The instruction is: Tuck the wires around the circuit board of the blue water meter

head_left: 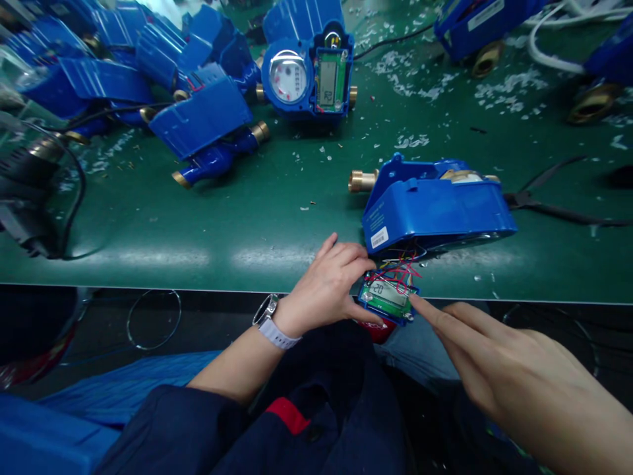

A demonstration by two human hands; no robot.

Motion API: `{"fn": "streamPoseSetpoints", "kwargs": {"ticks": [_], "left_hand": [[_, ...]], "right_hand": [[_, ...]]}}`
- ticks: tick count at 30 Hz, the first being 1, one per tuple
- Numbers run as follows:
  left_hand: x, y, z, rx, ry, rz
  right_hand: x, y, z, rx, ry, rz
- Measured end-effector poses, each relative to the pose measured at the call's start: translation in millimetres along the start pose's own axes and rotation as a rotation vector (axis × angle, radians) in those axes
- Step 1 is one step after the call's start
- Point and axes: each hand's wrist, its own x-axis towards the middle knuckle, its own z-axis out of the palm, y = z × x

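navy sleeve with red patch, white wristwatch.

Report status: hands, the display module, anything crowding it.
Left hand holding display module at table edge. Right hand forefinger on its corner. Red wires run into tipped blue meter housing close behind.

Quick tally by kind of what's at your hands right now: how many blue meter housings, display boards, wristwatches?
Blue meter housing, lying on the green bench: 1
Green display board, wired to it, held between left hand and right hand: 1
Wristwatch: 1
Total: 3
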Motion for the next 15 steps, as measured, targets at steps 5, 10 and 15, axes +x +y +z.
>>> {"fn": "streamPoseSetpoints", "kwargs": {"ticks": [5, 10, 15], "left_hand": [[0.2, 4.4, 0.0, 0.038, -0.035, -0.05], [1.1, 7.3, -2.3, 0.049, -0.065, -0.068], [1.6, 5.5, -2.6, 0.068, -0.103, -0.066]], "right_hand": [[-1.3, 5.0, -1.1, 0.073, 0.053, -0.047], [0.4, 2.6, -3.8, 0.103, 0.092, -0.073], [-4.5, 0.2, -0.3, 0.11, 0.082, -0.014]]}}
